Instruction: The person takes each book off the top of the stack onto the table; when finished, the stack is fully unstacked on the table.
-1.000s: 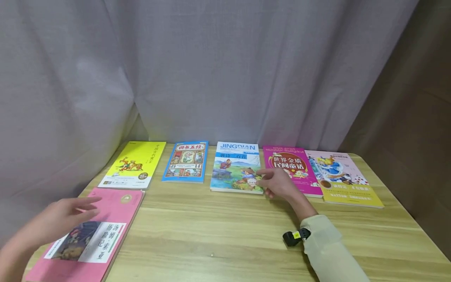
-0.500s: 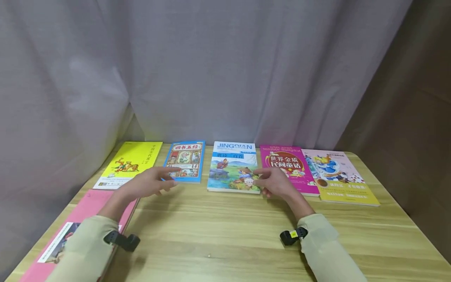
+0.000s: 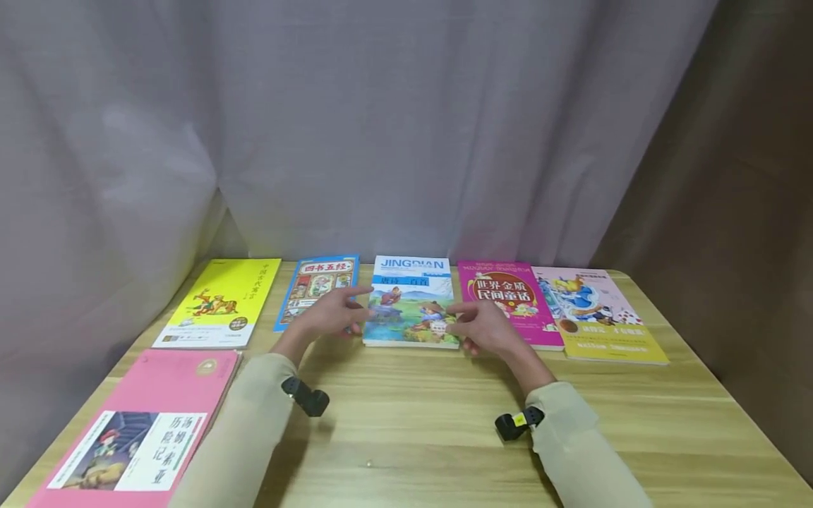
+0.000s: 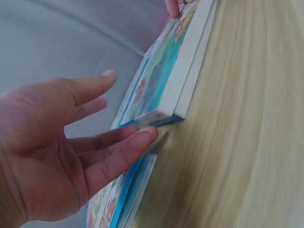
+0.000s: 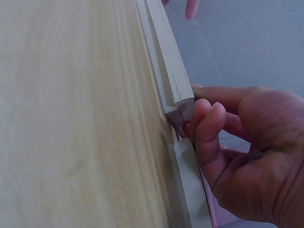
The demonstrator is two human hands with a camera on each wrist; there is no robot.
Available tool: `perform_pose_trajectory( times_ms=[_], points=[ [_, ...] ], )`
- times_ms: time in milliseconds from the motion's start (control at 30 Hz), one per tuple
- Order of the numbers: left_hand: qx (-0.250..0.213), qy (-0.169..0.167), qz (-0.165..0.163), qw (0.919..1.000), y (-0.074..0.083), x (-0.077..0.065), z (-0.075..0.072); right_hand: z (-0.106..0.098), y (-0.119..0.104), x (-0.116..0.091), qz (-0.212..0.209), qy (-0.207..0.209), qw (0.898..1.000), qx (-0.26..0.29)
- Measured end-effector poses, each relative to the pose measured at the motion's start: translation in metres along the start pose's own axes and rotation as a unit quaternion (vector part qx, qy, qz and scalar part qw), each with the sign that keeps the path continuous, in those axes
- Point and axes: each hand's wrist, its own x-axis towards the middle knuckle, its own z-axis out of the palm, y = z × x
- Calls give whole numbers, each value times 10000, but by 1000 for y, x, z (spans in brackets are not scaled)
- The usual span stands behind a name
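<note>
A paperback with a blue-and-white cover lettered JINGDIAN (image 3: 406, 310) lies flat at the table's middle back. Its page edges (image 4: 185, 66) show two layers in the left wrist view, perhaps two books stacked. My right hand (image 3: 488, 328) pinches its right edge, thumb on the cover and fingers curled at the side; some fingertips are hidden. At the left edge is my left hand (image 3: 330, 312), fingers fairly straight and spread, thumb over the cover. In the left wrist view its lower fingertips (image 4: 149, 133) are by the book's corner; contact is unclear.
A blue comic-style book (image 3: 314, 282) lies left of it, partly behind my left hand. Farther left are a yellow book (image 3: 222, 300) and a pink one (image 3: 140, 381). A magenta book (image 3: 504, 300) and a pink-and-yellow one (image 3: 603, 314) lie right. A grey curtain (image 3: 343, 127) hangs behind.
My left hand has moved right, from above the pink book past the blue book to the JINGDIAN book's left edge. The right hand stays at the right edge. The view has shifted slightly.
</note>
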Motion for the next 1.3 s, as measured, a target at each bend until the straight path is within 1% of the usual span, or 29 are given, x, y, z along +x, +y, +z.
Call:
perform_pose_trajectory(
  times_ms=[133, 267, 333, 400, 500, 633, 667, 767, 867, 933, 1000, 1167, 1300],
  points=[
    [163, 55, -108, 9998, 5, 12, 7, 0, -1, 0, -15, 12, 10000, -16],
    [676, 92, -310, 9972, 7, 24, 14, 1, 0, -1, -22, 9, 10000, 37],
    [1017, 130, -405, 9939, 6, 29, 17, 1, 0, -1, -1, 13, 10000, 86],
    [1304, 182, -499, 9900, 6, 33, 19, 1, -1, -2, -3, 12, 10000, 90],
    [1528, 249, -601, 9861, 8, 35, 22, 1, -1, -2, -20, 21, 9999, 111],
    [1580, 186, -617, 9853, 13, 33, 20, 0, 0, -2, -27, 32, 9999, 154],
    [1541, 137, -603, 9861, 14, 32, 19, 0, 1, -2, -34, 25, 9999, 167],
    [1215, 28, -531, 9912, 17, 30, 14, -1, 2, -2, -46, -17, 9997, 219],
    [613, 27, -452, 9971, 17, 27, 8, -1, 1, -1, -119, -8, 9996, 262],
    [219, 82, -448, 9987, 16, 24, 4, -1, 0, -1, -136, 16, 9996, 260],
    [-96, 124, -511, 9986, 14, 20, 1, -1, -1, -1, -115, 58, 9996, 231],
    [-584, 175, -717, 9956, 6, 10, -4, 1, -3, -1, 75, 67, 9999, -23],
    [-1204, 171, -790, 9894, 1, 4, -5, 5, -5, -3, 189, 96, 9988, -435]
  ],
)
